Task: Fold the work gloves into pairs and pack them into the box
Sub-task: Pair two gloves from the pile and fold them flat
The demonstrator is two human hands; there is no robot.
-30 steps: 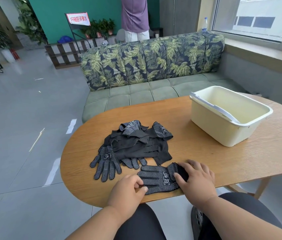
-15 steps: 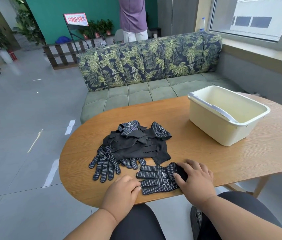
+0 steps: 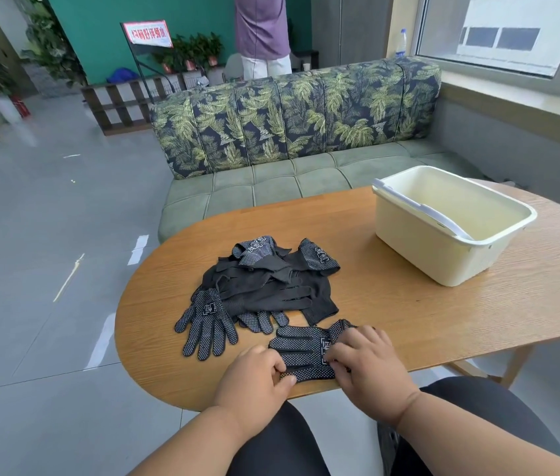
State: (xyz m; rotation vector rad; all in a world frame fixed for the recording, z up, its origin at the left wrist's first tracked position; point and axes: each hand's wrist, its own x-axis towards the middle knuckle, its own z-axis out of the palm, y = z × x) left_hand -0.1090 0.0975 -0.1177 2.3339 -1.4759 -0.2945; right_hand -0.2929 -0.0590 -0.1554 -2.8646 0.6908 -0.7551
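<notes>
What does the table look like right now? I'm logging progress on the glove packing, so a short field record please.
surface: wooden table
left hand: on finger end of near glove
right hand: on its cuff end
near glove: flat at the near edge
glove pile: unsorted, mid-table
spread glove: left of pile
box: far right, no gloves visible inside

Bare table (image 3: 391, 304) (seemingly unobstructed) separates glove pile (image 3: 268, 286) from box (image 3: 443, 249).

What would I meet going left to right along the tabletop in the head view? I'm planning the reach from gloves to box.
Spread dotted glove → glove pile → glove under both hands → cream box.
</notes>
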